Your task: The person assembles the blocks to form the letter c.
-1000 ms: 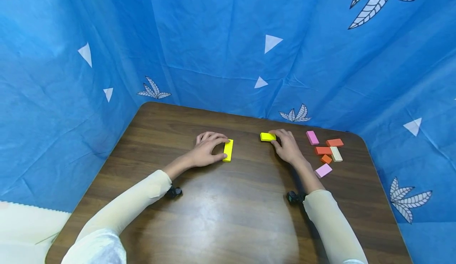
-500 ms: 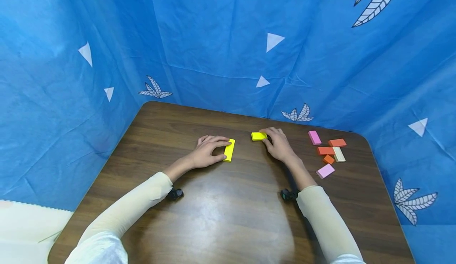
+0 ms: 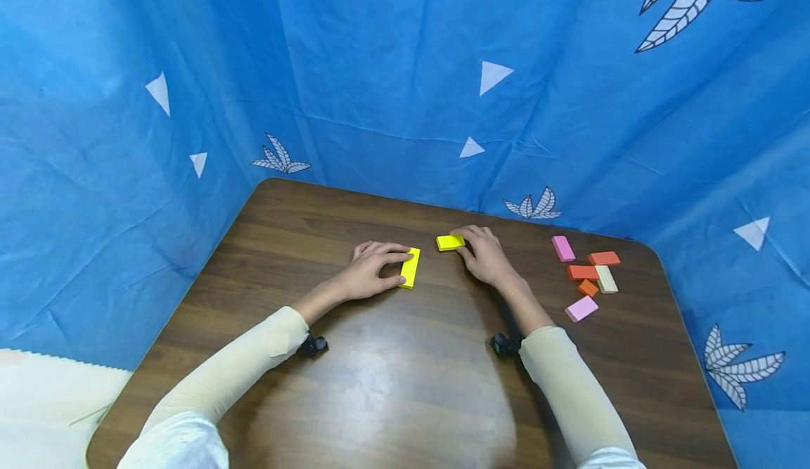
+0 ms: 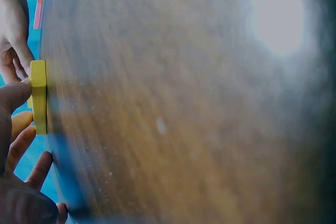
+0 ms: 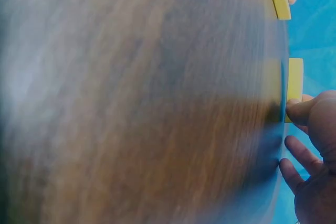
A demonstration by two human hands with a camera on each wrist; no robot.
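On the brown table, my left hand (image 3: 369,272) pinches a yellow block (image 3: 410,268) between thumb and fingers at its two short ends. That block lies lengthwise away from me. To its upper right, my right hand (image 3: 486,256) grips the right end of a second yellow block (image 3: 450,243), which points sideways. A small gap separates the two blocks in the head view. The left wrist view shows the left-hand block (image 4: 39,97) side-on between the fingers. In the right wrist view the other yellow block (image 5: 295,80) appears with the right thumb (image 5: 298,109) against its lower end.
Several loose blocks lie at the table's right: two pink blocks (image 3: 563,248), red-orange blocks (image 3: 582,272), a small orange block (image 3: 588,287) and a cream block (image 3: 606,279). Beyond the wooden table (image 3: 304,216) hangs a blue patterned cloth (image 3: 380,89).
My right hand has moved left with its yellow block, closing the distance to the other one. The left hand keeps its grip, nearly still. The head view has shifted slightly.
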